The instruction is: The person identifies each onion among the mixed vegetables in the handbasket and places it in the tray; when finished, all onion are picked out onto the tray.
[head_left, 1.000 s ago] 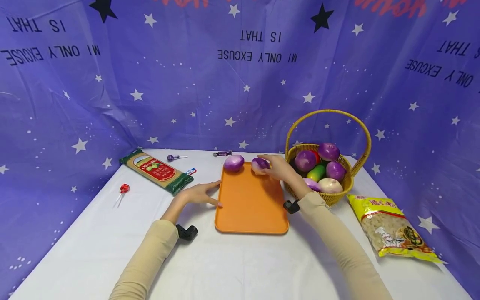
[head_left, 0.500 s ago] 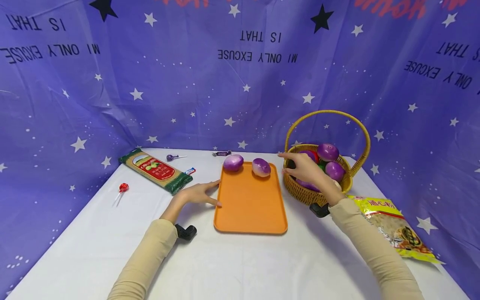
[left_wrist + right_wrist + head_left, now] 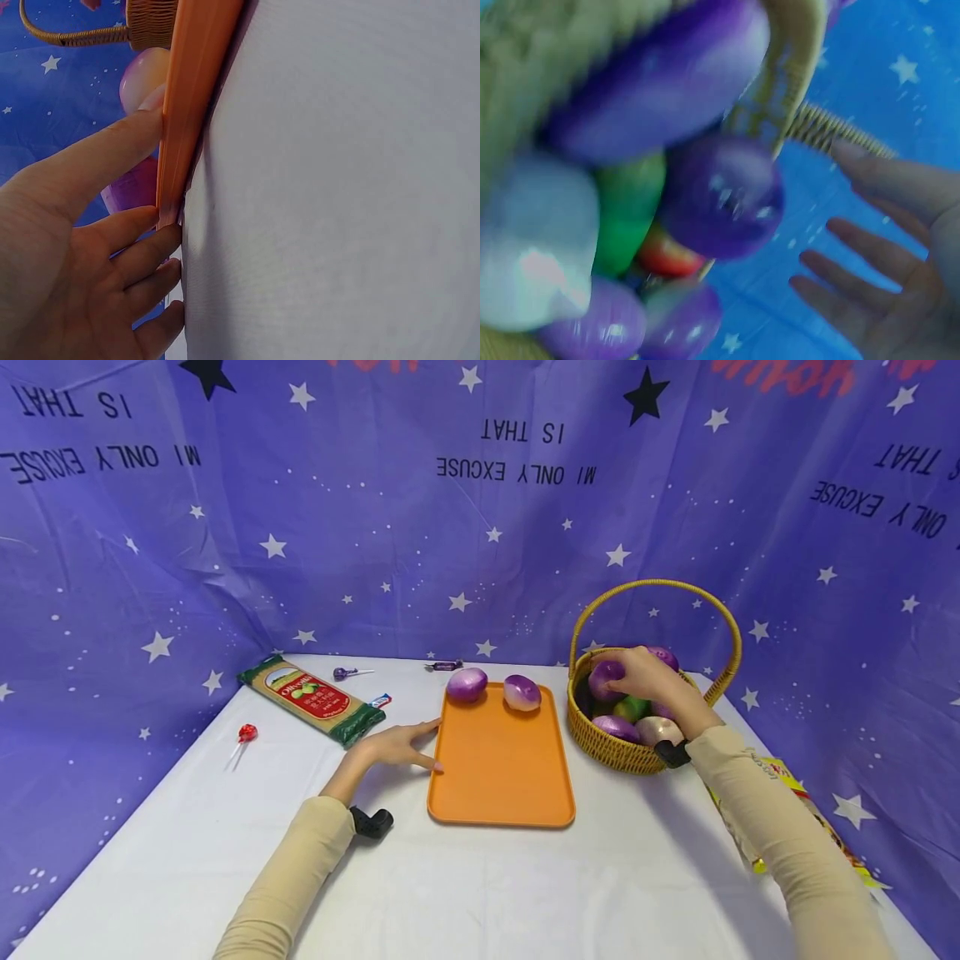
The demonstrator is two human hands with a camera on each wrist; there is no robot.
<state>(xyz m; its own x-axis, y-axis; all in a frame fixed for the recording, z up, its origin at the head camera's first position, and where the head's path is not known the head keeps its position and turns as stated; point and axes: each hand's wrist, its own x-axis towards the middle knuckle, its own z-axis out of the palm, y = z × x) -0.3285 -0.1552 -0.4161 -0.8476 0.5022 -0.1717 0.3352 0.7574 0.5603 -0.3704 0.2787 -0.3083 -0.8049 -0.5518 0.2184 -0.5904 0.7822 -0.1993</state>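
My left hand (image 3: pixel 401 747) touches the left edge of an orange tray (image 3: pixel 501 768), its thumb and fingertips along the rim in the left wrist view. Two purple-and-white, turnip-like vegetables sit at the tray's far end, one on the left (image 3: pixel 467 685) and one on the right (image 3: pixel 522 693). My right hand (image 3: pixel 651 681) is over the wicker basket (image 3: pixel 611 749), close to a round purple vegetable (image 3: pixel 604 680). The right wrist view shows its fingers spread, apart from that purple vegetable (image 3: pixel 724 202). Other purple ones, a pale one (image 3: pixel 660 731) and a green one (image 3: pixel 632 708) fill the basket.
The basket's tall handle (image 3: pixel 656 582) arches over its contents. A yellow pasta bag (image 3: pixel 780 768) lies right, partly behind the sleeve. On the left are a spaghetti pack (image 3: pixel 311 697), a red lollipop (image 3: pixel 247 734) and a purple lollipop (image 3: pixel 342 674). A wrapped candy (image 3: pixel 446 666) lies behind the tray.
My right hand has let go of the right-hand purple vegetable on the tray and moved right, over the basket. The left hand has stayed at the tray's edge.
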